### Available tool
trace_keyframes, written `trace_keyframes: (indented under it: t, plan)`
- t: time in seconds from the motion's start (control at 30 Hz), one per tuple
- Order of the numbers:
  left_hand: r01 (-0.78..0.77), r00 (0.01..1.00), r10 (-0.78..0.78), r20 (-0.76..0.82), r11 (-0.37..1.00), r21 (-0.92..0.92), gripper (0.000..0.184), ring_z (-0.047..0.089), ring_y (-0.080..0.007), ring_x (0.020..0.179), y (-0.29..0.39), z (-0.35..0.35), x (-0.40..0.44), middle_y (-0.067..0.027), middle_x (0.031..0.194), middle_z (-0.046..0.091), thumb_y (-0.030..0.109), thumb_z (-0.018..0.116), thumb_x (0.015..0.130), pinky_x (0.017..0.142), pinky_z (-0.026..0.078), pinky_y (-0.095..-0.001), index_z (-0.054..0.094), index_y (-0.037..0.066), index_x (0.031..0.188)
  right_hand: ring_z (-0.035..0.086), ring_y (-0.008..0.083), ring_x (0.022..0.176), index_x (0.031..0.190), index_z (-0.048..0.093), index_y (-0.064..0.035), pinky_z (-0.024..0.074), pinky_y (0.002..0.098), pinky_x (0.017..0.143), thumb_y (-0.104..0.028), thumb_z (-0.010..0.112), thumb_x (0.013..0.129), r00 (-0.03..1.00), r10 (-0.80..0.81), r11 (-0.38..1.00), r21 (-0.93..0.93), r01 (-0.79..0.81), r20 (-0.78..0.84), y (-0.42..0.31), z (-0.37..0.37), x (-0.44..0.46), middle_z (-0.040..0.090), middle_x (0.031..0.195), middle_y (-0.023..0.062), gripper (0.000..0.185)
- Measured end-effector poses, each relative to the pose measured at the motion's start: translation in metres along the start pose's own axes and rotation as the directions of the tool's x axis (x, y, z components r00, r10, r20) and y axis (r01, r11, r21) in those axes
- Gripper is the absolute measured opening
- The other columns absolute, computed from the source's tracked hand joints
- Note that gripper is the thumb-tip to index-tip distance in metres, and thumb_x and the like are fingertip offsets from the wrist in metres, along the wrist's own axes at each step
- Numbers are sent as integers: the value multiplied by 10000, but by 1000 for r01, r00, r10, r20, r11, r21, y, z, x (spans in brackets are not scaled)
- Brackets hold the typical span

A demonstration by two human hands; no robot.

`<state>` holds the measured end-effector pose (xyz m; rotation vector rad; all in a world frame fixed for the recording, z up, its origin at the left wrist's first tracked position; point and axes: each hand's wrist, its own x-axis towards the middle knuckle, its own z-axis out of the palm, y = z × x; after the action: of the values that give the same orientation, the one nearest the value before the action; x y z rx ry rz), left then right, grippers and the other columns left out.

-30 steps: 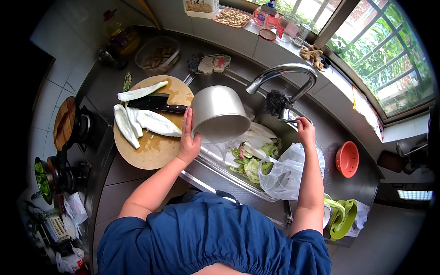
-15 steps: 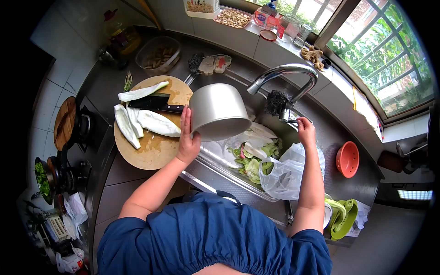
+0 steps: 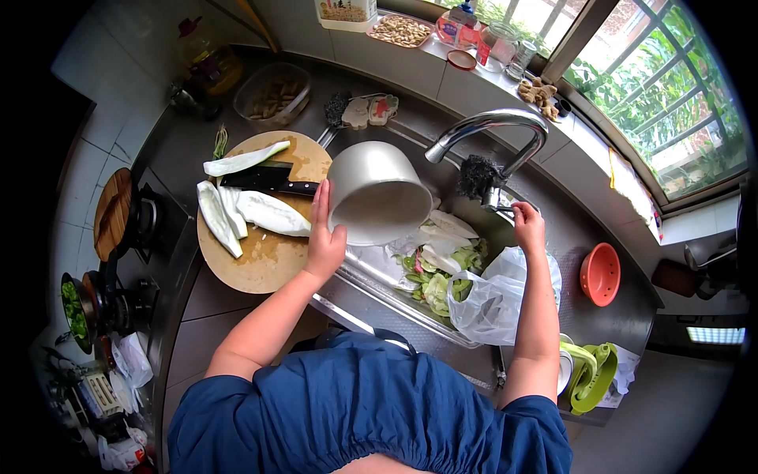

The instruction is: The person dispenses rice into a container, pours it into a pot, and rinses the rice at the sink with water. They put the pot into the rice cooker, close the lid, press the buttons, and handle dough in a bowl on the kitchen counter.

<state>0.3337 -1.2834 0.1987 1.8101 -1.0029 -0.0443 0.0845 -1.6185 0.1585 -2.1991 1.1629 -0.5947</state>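
Left grip (image 3: 324,246): closed on the metal pot (image 3: 369,170), fingers laid along its left outer wall and thumb at the near edge by the rim. The pot is tilted above the left part of the sink (image 3: 377,289), its mouth turned toward me and to the right, the pale inner wall in plain view. Whether it also bears on the sink edge I cannot tell.

Right grip (image 3: 529,229): fingers closed on the tap lever (image 3: 505,208), at the base of the chrome tap (image 3: 475,124). The spout arches leftward, its end to the right of the pot and apart from it. A dark scouring pad (image 3: 477,176) sits against the lower part of the tap.

In the sink, to the right of the pot, I note a heap of vegetable scraps (image 3: 434,291), green and white. A translucent plastic bag (image 3: 485,308) lies beside it, partly covered by my right forearm.

To the left of the pot, a round cutting board (image 3: 264,265) carries a cleaver (image 3: 266,177) and several long pale vegetable pieces (image 3: 272,213); the cleaver's handle points toward my left grip.

On the bench (image 3: 570,245) to the right stands an orange-red bowl (image 3: 600,275). Nearer to me is a green plastic container (image 3: 600,379).
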Motion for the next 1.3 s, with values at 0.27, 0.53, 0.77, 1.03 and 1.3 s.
trace_keyframes:
  t: [0.27,0.53,0.77,1.03,1.3]
  plan:
    - [768,640,-645,416,535,-352,726,571,-253,995,-18,46,16,-157,1245,444,-54,381,733,671,540,-344,177,117,1408,578,186,628,915,648,-45,462,304,609,-130,575,841,997,-41,999,-20,40,-68,9,11,-7,612,697,108,134]
    - [881,428,-741,517,216,-421,439,589,-262,676,-20,70,38,-193,945,564,-7,438,700,531,508,-307,438,-17,1139,541,126,578,933,648,-25,446,274,571,-134,574,856,998,-39,999,8,39,-57,1,18,-29,596,647,76,153]
    - [868,405,-748,526,133,-479,471,584,-283,716,-29,76,27,-189,991,545,3,433,716,557,513,-325,404,10,1185,613,239,641,923,643,-30,477,332,625,-132,576,840,998,2,998,59,2,-70,7,24,-30,629,716,150,148]
    - [549,787,-608,110,607,-575,625,594,-225,878,-42,87,32,-130,1176,469,-22,400,734,550,536,-316,264,156,1317,538,141,568,950,642,-28,448,282,572,-141,565,860,996,-35,998,46,39,-77,4,23,-31,592,645,88,164]
    - [713,611,-719,330,320,-624,509,604,-273,768,-37,79,45,-196,1052,527,-29,405,738,519,528,-311,348,15,1242,613,230,639,924,642,-32,480,326,624,-127,569,845,999,4,1000,28,-3,-45,-5,18,-31,630,724,148,144]
